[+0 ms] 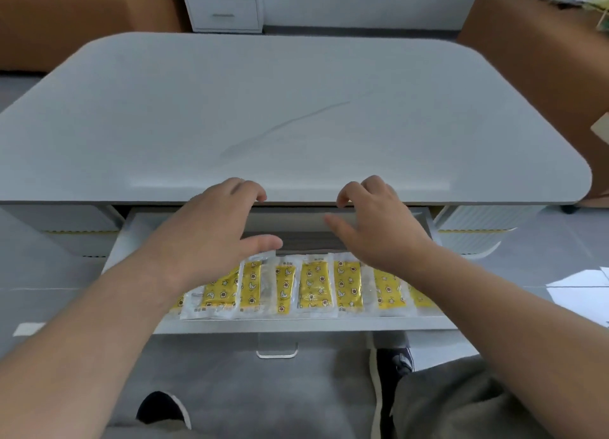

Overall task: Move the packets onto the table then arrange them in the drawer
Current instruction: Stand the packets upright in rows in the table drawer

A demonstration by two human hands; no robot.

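1. The left hand (211,228) hovered over the back left part of the shallow white pull-out drawer (120,241). Its fingers were loosely curled, its thumb stretched out, and it held nothing.
2. The right hand (379,224) hung over the back right part of the drawer in the same loose curl, thumb pointing toward the left hand, and it also held nothing.
3. The clear plastic packets with yellow star-and-moon printed contents (314,285) lay flat in the drawer in a side-by-side row along its front wall. Some of them overlapped at the edges.
4. The row lay below and nearer the person than both hands. The left thumb was just beside the top edge of one packet, and whether it touched could not be told. The right wrist and forearm crossed above the packets at the right end.
5. The fingertips of both hands were near the front edge of the pale grey rounded-corner bench (296,109), which overhung the back of the drawer.
6. A strip of the drawer's floor showed behind the row, between the two hands.
7. The bench top spread wide beyond the hands, marked by a faint grey streak.
8. A clear plastic pull handle (277,349) stuck out from the drawer's front, near the person's knees.
9. White paper sheets (580,290) lay on the floor to the right, well apart from the drawer.
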